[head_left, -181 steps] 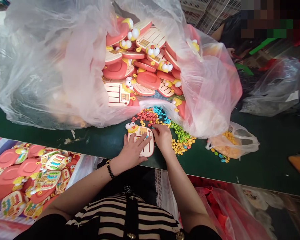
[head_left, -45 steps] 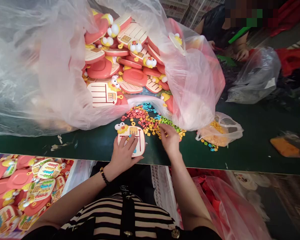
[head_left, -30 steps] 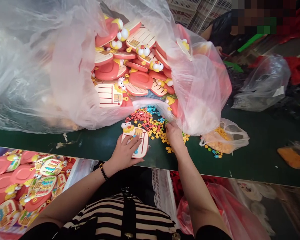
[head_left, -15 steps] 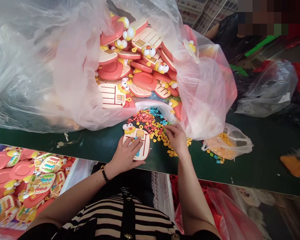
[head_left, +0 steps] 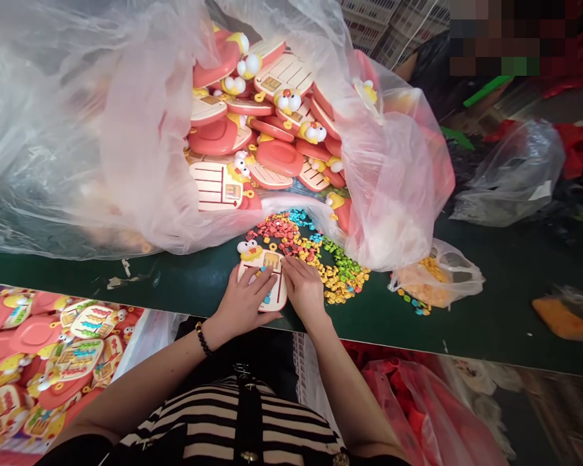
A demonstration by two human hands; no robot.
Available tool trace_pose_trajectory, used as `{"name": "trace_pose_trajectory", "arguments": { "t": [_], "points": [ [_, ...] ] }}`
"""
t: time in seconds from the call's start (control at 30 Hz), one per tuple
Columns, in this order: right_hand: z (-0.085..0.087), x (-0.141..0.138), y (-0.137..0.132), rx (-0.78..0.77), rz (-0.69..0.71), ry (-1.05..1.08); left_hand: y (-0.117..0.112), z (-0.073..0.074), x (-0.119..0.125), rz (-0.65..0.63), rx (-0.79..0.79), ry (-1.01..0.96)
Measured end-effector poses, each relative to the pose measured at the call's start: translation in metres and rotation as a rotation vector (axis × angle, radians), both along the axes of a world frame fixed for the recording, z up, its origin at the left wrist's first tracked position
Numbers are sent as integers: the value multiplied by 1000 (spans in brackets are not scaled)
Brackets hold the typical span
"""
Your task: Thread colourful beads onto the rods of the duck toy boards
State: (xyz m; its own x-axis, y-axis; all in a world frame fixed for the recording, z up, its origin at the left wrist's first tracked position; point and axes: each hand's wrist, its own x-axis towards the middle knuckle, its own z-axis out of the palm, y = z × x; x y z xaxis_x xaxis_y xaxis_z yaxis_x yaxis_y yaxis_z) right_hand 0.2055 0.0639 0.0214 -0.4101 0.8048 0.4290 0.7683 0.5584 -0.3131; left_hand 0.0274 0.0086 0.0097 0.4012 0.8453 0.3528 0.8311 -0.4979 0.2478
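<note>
A cream toy board (head_left: 280,292) with bulging white eyes and a yellow beak lies on the green table. My left hand (head_left: 240,301) holds it down, fingers spread across its face. A few blue pieces show between and under those fingers. My right hand (head_left: 305,291) is at the board's right edge, its fingertips pinched together; whatever is in them is hidden. Just beyond and to the right lie small loose plastic pieces: red ones (head_left: 276,226), blue ones (head_left: 300,217), green ones (head_left: 342,259) and yellow ones (head_left: 339,288).
A big clear plastic bag (head_left: 140,129) full of similar toy boards (head_left: 279,158) stands open behind the pieces. Lower left, a box holds boards with coloured pieces (head_left: 78,357). A small bag of orange-yellow pieces (head_left: 430,285) sits at right. Another person is partly visible top right.
My right hand has moved left from the pile of small pieces to the right edge of the toy board. My left hand has stayed on the board.
</note>
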Motion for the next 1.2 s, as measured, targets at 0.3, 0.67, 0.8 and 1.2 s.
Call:
{"name": "trace_pose_trajectory", "arguments": {
  "t": [0.3,0.67,0.8,1.2],
  "points": [
    [30,36,69,-216,-212,-182,-1,3,0,2,-22,13],
    [12,33,67,-110,-351,-308,-2,2,0,5,-26,23],
    [5,38,63,-18,-418,-217,-2,2,0,1,-11,34],
    [26,19,38,-116,-154,31,-2,2,1,12,-12,48]
  ]
}}
